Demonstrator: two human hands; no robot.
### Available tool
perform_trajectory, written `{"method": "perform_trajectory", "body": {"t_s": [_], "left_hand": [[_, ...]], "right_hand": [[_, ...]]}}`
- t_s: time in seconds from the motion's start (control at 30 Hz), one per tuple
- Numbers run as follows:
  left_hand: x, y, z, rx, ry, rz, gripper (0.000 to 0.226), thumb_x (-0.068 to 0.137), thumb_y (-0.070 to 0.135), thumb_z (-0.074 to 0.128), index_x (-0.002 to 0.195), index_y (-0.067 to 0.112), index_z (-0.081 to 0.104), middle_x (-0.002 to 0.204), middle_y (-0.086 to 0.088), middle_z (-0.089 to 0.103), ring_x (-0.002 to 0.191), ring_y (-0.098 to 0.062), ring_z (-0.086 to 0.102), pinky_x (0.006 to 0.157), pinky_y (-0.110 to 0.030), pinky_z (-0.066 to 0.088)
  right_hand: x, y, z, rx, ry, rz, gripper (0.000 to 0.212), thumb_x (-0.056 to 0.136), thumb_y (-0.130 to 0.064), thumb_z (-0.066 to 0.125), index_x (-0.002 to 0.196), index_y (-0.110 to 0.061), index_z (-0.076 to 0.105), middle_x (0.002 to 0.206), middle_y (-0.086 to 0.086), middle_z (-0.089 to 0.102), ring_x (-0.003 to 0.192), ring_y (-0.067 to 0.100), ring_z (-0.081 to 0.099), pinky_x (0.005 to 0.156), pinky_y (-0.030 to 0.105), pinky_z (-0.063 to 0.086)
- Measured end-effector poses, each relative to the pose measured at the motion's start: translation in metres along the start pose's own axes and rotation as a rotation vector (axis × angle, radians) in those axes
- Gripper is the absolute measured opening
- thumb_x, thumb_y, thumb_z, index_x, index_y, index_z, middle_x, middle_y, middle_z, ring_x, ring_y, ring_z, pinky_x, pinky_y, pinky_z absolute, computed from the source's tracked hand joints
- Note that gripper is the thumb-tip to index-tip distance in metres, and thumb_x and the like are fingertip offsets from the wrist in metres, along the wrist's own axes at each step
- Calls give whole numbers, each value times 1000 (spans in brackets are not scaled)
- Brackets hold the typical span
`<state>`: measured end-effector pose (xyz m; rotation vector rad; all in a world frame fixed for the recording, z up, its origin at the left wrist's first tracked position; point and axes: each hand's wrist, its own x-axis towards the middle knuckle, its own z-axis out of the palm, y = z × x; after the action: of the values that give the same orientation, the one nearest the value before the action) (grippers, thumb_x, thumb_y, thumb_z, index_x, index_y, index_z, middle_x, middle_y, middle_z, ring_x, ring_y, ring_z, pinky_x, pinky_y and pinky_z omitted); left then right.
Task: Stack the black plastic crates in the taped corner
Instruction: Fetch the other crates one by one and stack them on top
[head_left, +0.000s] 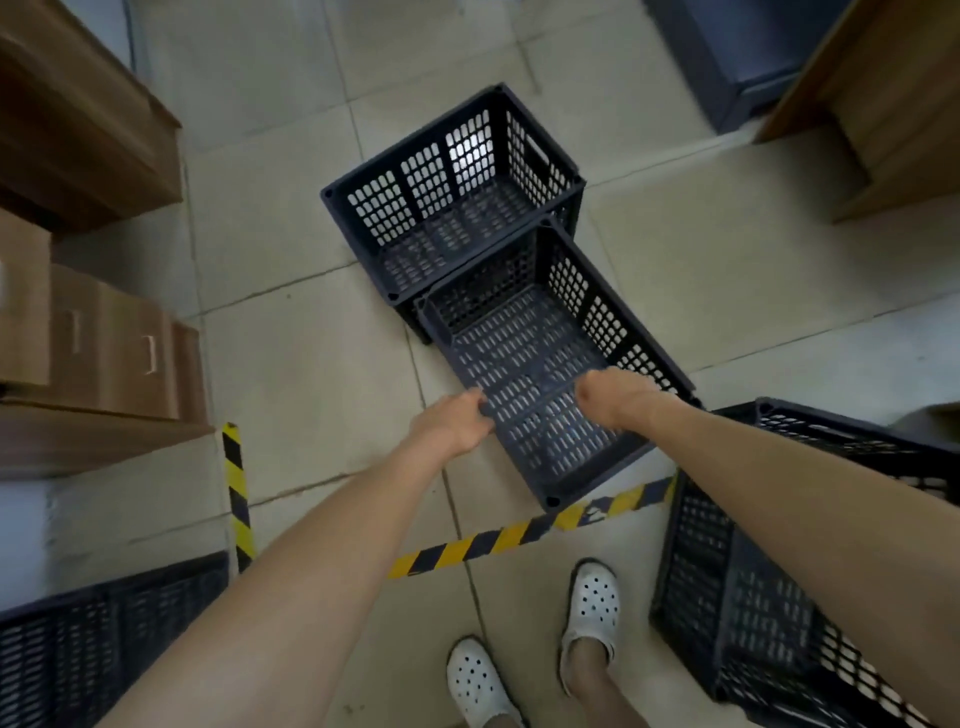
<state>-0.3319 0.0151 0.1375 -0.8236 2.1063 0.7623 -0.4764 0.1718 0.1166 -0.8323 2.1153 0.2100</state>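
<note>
A black perforated crate (550, 364) is tilted in front of me, its far end resting on the rim of a second black crate (447, 197) that stands on the tiled floor. My left hand (452, 423) grips the tilted crate's near left wall. My right hand (610, 397) reaches inside it and holds its right side. Yellow-and-black tape (519, 535) runs across the floor under the crate's near corner, and a second strip (236, 493) runs up the left.
Another black crate (769, 597) sits at my right, and one more (93, 654) at the lower left. Cardboard boxes (109, 348) and a brown cabinet (83, 119) line the left. A wooden desk (883, 104) stands at the far right. My white clogs (592, 608) are behind the tape.
</note>
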Motion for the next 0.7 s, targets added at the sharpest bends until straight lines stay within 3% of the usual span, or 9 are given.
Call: {"method": "perform_trajectory", "body": {"t_s": [0.13,0.3,0.43,0.53,0.63,0.7], "left_hand": [[44,41,29,-262,-18,-76,46,96,34,53,139,19,46,138,-5,52,120,-25,53,101,-35,45],[79,48,60,-535,8,-194,44,94,25,59,134,14,47,124,-5,51,104,-22,50,87,-33,42],[113,50,83,-674,-5,-235,56,90,20,65,140,16,41,146,-8,35,127,-29,43,97,-34,39],[127,42,103,-804,78,-332,82,86,22,71,152,25,21,157,-4,9,136,-30,32,107,-43,40],[140,31,121,-1018,157,-500,93,84,18,73,152,34,12,155,-8,17,133,-33,35,80,-44,51],[151,24,136,-1094,142,-552,86,86,14,71,147,35,15,150,-10,30,129,-34,40,74,-42,50]], "right_hand": [[25,53,11,97,31,65,28,98,-23,42,120,-12,55,116,12,62,98,32,61,83,40,51],[45,91,27,228,106,137,41,98,-24,45,138,-14,40,134,13,49,118,36,52,95,46,47],[64,123,47,287,146,260,48,97,-21,46,143,-14,32,141,15,43,123,36,47,95,45,45],[85,132,68,347,138,298,53,97,-25,49,144,-12,27,146,17,38,128,38,43,101,47,42],[106,134,91,406,141,335,65,97,-30,51,150,-12,18,155,14,26,139,37,30,109,52,35],[116,135,101,400,153,358,75,97,-32,51,154,-13,7,162,12,9,147,34,16,114,52,28]]}}
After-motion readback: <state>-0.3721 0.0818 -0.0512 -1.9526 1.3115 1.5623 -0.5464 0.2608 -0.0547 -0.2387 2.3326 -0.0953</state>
